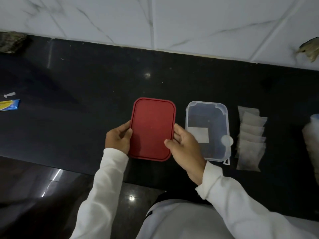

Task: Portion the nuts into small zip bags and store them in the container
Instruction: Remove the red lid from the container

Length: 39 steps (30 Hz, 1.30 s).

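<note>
Where white veined wall tiles (189, 23) end, black counter (86, 80) bears clear container (205, 103).

Red rectangular plastic lid with rounded corners (152, 128): one.
Clear rectangular plastic container (207, 116): one.
Pale flat rectangle (199, 136) seen within the container: one; its kind cannot be told.
Small clear zip bags (250, 149): about six in one overlapping column; the overlap blurs the exact count.
Hands: two, the left hand (119, 140) and the right hand (184, 147).
Blue-and-yellow packet (9, 105): one, cut by the frame edge.
Small white plastic piece (10, 95): one.
</note>
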Tool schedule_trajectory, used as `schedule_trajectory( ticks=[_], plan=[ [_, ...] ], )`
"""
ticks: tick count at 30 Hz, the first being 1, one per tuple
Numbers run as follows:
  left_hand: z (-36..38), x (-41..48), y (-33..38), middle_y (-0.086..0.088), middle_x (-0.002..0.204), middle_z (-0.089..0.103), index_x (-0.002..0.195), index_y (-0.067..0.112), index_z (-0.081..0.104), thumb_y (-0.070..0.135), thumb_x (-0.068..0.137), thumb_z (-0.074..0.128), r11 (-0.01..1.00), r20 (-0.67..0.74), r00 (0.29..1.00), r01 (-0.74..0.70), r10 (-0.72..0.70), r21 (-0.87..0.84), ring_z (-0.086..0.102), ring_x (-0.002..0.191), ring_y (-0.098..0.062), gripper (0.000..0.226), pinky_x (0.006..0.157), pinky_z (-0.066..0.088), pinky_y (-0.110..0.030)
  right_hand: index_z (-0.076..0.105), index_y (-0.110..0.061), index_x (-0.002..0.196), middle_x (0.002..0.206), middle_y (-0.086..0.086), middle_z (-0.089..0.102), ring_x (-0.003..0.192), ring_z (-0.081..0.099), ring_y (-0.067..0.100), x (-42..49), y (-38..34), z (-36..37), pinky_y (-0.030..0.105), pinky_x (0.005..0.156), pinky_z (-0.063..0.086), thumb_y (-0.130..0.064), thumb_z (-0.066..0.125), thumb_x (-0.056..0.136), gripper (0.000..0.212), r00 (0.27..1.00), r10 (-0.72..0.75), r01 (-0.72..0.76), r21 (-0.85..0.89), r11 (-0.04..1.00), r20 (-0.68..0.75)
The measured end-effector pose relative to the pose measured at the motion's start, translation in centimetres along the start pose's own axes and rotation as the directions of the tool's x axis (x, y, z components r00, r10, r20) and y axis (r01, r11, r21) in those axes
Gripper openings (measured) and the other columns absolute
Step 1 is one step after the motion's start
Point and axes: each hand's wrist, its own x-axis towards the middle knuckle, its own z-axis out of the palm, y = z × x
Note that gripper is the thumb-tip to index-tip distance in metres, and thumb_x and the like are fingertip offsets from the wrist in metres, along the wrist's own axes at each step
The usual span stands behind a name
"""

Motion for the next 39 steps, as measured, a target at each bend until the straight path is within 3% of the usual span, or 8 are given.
schedule_trajectory(
  ticks=[3, 8, 14, 19, 23, 31, 34, 39],
  plan=[
    [-0.1, 0.8, -2.1, -0.002, 0.111, 0.071, 0.118, 0.017, 0.071, 0.003, 0.092, 0.061, 0.988, -0.093, 0.995, 0.035, -0.022, 0.149, 0.066, 0.107, -0.019, 0.031, 0.104, 0.047, -0.032, 0.043, -0.038, 0.134, 0.085, -0.039, 0.051, 0.092, 0.057, -0.015, 0.6, 0.9, 2.0, 0.003, 0.07, 0.04, 0.003, 0.052, 0.089, 0.061, 0.997, 0.068, -0.068, -0.007, 0.998, 0.02],
    [2.3, 0.5, -2.9, -0.005, 0.114, 0.072, 0.12, 0.018, 0.07, 0.001, 0.091, 0.059, 0.958, -0.211, 0.963, 0.21, -0.168, 0.195, 0.067, 0.108, -0.022, 0.035, 0.099, 0.042, -0.018, 0.031, -0.034, 0.147, 0.13, -0.012, 0.057, 0.111, 0.058, 0.006, 1.7, 1.8, 3.9, 0.034, 0.098, 0.05, -0.01, 0.054, 0.08, 0.074, 0.986, 0.166, -0.166, -0.046, 0.985, -0.009],
    [3.9, -0.3, -2.3, 0.005, 0.109, 0.073, 0.12, 0.02, 0.07, -0.006, 0.089, 0.046, 0.953, -0.2, 0.938, 0.298, -0.282, 0.052, 0.064, 0.11, -0.011, 0.047, 0.095, 0.037, -0.011, 0.012, -0.019, 0.154, 0.137, 0.002, 0.048, 0.113, 0.055, 0.016, 3.1, 2.6, 3.5, 0.029, 0.09, 0.051, -0.006, 0.055, 0.083, 0.083, 0.966, 0.234, -0.242, -0.064, 0.968, -0.109],
    [2.9, 1.4, -4.8, 0.001, 0.099, 0.076, 0.084, 0.035, 0.078, 0.001, 0.069, 0.054, 0.904, -0.091, 0.915, 0.368, -0.394, -0.219, 0.072, 0.097, -0.017, 0.044, 0.096, 0.054, -0.038, 0.009, -0.023, 0.154, 0.143, 0.006, 0.043, 0.123, 0.051, 0.022, 3.3, 3.3, 3.8, 0.041, 0.101, 0.048, -0.007, 0.053, 0.08, 0.088, 0.966, 0.238, -0.245, -0.068, 0.967, -0.1],
    [2.6, 1.6, -4.4, -0.01, 0.1, 0.075, 0.098, 0.017, 0.075, -0.01, 0.082, 0.057, 0.883, -0.051, 0.912, 0.377, -0.406, -0.279, 0.073, 0.092, -0.019, 0.036, 0.095, 0.055, -0.038, 0.014, -0.024, 0.152, 0.148, 0.005, 0.039, 0.133, 0.044, 0.025, 3.1, 3.8, 3.8, 0.045, 0.106, 0.044, -0.016, 0.054, 0.073, 0.089, 0.972, 0.221, -0.226, -0.055, 0.973, -0.081],
    [4.0, -2.8, 2.5, 0.006, 0.106, 0.074, 0.109, 0.025, 0.075, 0.01, 0.083, 0.058, 0.977, -0.065, 0.99, 0.111, -0.124, -0.18, 0.068, 0.105, -0.014, 0.035, 0.099, 0.052, -0.04, 0.018, -0.031, 0.153, 0.158, -0.009, 0.023, 0.142, 0.028, 0.01, -1.9, -0.6, 0.1, 0.029, 0.112, 0.032, -0.017, 0.06, 0.091, 0.076, 1.0, 0.004, -0.003, 0.026, 1.0, -0.03],
    [7.3, -5.5, 6.8, 0.003, 0.109, 0.073, 0.113, 0.018, 0.073, 0.001, 0.09, 0.056, 0.962, 0.059, 0.996, -0.055, 0.073, -0.267, 0.067, 0.105, -0.01, 0.033, 0.096, 0.053, -0.03, 0.031, -0.033, 0.147, 0.147, -0.012, 0.042, 0.131, 0.043, 0.0, -3.3, -1.8, -3.6, 0.016, 0.099, 0.038, -0.015, 0.062, 0.091, 0.066, 0.984, -0.108, 0.117, 0.057, 0.992, -0.143],
    [15.3, -8.8, 10.6, -0.002, 0.113, 0.071, 0.11, 0.018, 0.069, -0.003, 0.093, 0.055, 0.933, 0.226, 0.938, -0.189, 0.264, -0.307, 0.066, 0.109, -0.012, 0.03, 0.098, 0.052, -0.031, 0.04, -0.031, 0.142, 0.142, -0.009, 0.047, 0.122, 0.048, 0.001, -3.1, -0.4, -10.8, 0.024, 0.099, 0.044, -0.017, 0.063, 0.092, 0.057, 0.896, -0.202, 0.187, -0.075, 0.979, -0.396]
  ],
)
